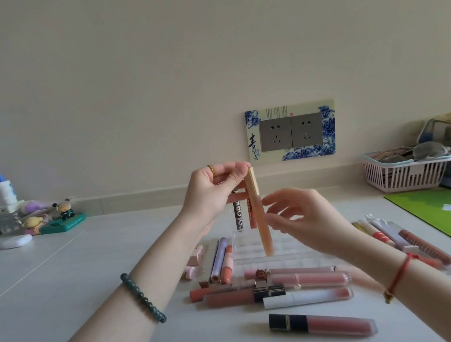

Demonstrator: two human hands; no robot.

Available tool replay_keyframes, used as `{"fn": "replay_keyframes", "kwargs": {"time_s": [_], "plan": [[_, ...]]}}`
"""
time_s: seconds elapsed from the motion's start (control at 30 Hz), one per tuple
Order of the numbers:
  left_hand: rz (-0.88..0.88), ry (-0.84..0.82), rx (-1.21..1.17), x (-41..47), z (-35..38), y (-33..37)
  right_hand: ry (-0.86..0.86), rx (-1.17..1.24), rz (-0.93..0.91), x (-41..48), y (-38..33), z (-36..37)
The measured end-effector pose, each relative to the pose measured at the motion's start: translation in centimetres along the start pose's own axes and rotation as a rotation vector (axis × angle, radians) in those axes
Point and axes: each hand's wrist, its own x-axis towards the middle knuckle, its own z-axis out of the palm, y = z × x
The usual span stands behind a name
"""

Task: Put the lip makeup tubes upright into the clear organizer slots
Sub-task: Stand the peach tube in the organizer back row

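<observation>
Left hand pinched the peach tube at its gold cap, fingers and thumb curled round the top end. Tube hung nearly upright, tilted a little, its lower end down among the front slots of the organizer. Could not tell whether it was seated in a slot or only touching the grid.

Right hand was open, fingers spread and relaxed, tips just beside the tube's middle. Contact unclear. It gripped nothing.

Two standing tubes were already upright in the organizer's back row. Loose tubes lay flat on the table before the organizer, with more to either side of it.

Handling, as judged:
- Tube looked light and rigid, a hard plastic shell; a two-finger pinch should carry it.
- Smooth sides likely slippery; the squared cap gives the surer hold.
- A top grip keeps fingers free of the slot walls on the way down.
- Organizer looked light too, and clear, so its walls are hard to see. A tube pushed in askew might shift it or knock its neighbours.
</observation>
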Motion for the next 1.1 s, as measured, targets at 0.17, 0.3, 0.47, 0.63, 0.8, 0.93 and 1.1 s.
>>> {"fn": "replay_keyframes", "kwargs": {"time_s": [0.17, 0.3, 0.47, 0.63, 0.8, 0.93, 1.1], "plan": [[0.03, 0.018, -0.04, 0.0, 0.5, -0.9, 0.045, -0.011, 0.005, 0.7, 0.8, 0.3], [0.059, 0.057, 0.026, -0.2, -0.8, -2.0, 0.114, -0.057, 0.017, 2.4, 1.3, -0.9], [-0.03, 0.177, 0.371, -0.9, -4.2, -5.7, 0.193, -0.119, 0.074, 5.8, 2.4, -2.3], [-0.183, 0.076, 0.585, -2.4, -5.5, -9.0, 0.16, -0.171, 0.114, 8.1, 3.6, -1.4], [-0.173, -0.011, 0.707, -3.1, -5.2, -9.6, 0.14, -0.174, 0.124, 8.9, 4.6, -0.2], [-0.156, -0.028, 0.782, -3.3, -5.0, -9.5, 0.089, -0.177, 0.156, 8.7, 5.5, 0.6], [-0.163, -0.058, 0.734, -3.2, -5.4, -10.1, 0.069, -0.214, 0.159, 8.3, 6.5, 1.0]]}}
